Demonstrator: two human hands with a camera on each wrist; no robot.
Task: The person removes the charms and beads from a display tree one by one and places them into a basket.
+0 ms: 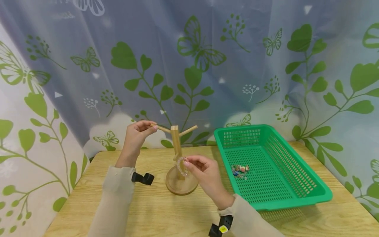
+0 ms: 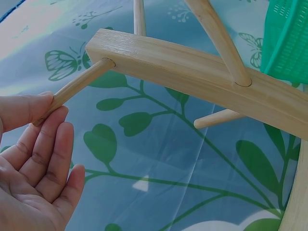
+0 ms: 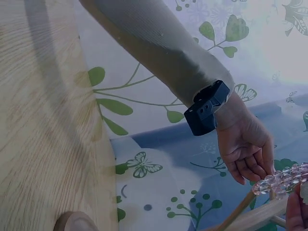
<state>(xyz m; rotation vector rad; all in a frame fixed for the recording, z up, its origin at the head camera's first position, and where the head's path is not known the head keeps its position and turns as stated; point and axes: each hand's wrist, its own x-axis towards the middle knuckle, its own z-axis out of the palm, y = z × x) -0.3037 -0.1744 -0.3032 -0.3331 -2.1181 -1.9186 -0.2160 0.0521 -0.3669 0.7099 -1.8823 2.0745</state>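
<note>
A wooden stand with slanting pegs [image 1: 176, 141] rises from a round base in the middle of the table. My left hand [image 1: 135, 136] pinches the tip of its upper left peg [image 2: 79, 86] between thumb and fingers. In the left wrist view the post [image 2: 163, 60] bears several pegs, none with anything hung on it. My right hand [image 1: 207, 171] pinches a clear pinkish bead bracelet [image 1: 179, 161] in front of the post, above the base. Its round beads [image 3: 279, 184] show at the right edge of the right wrist view, where most of the right hand is cut off.
To the right stands a green plastic basket [image 1: 296, 203] with slotted walls. A small heap of jewellery or trinkets [image 1: 241, 170] lies inside, near its left wall. Behind the wooden table [image 1: 154, 214] hangs a curtain [image 1: 251, 19] printed with leaves and butterflies.
</note>
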